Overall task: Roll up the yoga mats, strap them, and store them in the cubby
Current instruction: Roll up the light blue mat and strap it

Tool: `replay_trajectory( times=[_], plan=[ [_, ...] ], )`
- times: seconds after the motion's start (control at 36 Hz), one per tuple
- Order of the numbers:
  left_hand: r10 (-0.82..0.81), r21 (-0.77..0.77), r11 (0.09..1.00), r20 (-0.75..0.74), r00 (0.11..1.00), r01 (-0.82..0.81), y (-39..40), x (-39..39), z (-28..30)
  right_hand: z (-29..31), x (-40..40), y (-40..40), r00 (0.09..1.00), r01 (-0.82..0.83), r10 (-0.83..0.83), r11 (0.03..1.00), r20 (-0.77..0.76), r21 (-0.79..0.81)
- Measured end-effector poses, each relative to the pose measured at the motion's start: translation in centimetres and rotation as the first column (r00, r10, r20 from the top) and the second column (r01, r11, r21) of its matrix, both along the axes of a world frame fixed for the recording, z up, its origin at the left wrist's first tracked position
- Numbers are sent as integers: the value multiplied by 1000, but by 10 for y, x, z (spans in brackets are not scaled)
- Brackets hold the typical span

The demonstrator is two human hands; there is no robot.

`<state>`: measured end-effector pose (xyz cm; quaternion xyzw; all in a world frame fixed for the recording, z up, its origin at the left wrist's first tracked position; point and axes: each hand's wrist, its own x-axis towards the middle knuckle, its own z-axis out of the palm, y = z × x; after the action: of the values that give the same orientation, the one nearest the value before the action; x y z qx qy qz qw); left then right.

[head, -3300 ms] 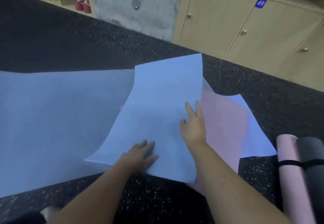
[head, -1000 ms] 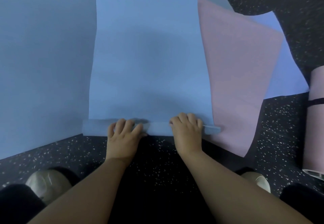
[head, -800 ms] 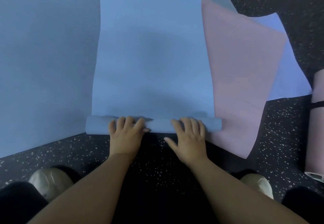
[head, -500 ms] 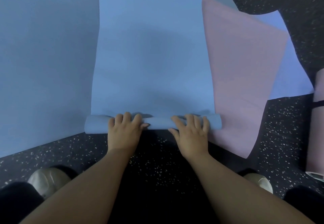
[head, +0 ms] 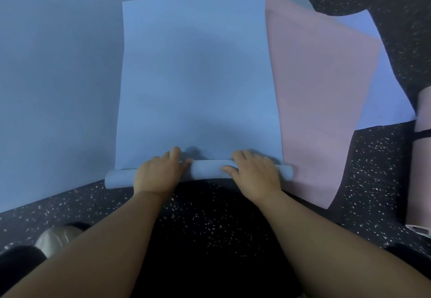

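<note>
A blue yoga mat [head: 196, 76] lies flat on the floor ahead of me, its near end wound into a thin roll [head: 210, 169]. My left hand [head: 158, 175] grips the left half of that roll, fingers curled over its top. On the right half sits my right hand [head: 255, 174], fingers over the top and thumb along the near side. Under the blue mat lie a pink mat [head: 314, 87], a large pale blue mat [head: 58, 76] to the left and a lavender mat [head: 384, 92] to the right. No cubby is in view.
At the right edge lies a rolled pink mat [head: 419, 181] bound with a black strap [head: 422, 133]. Dark speckled rubber floor [head: 210, 216] fills the space between my arms. The toe of a pale shoe [head: 53, 241] shows at the lower left.
Over the last second the folded near edge of the blue mat has become a thicker roll and moved slightly forward under both hands. Earlier, both hands pulled the mat flat.
</note>
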<state>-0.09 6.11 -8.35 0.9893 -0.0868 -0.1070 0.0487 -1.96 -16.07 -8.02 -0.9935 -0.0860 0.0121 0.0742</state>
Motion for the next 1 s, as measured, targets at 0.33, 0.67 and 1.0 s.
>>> replay_trajectory(
  times=[0.33, 0.67, 1.0],
  plan=[
    [-11, -108, 993, 302, 953, 46, -8, 2, -9, 4, 24, 9, 961, 23, -82, 976, -262, -218],
    [-128, -127, 978, 255, 958, 165, -8, -8, -6, -4, 22, 32, 961, 275, -262, 944, 90, -183],
    [10, -307, 951, -86, 996, -36, -3, 36, 8, -13, -3, 33, 966, 91, -105, 993, 234, 70]
  ],
)
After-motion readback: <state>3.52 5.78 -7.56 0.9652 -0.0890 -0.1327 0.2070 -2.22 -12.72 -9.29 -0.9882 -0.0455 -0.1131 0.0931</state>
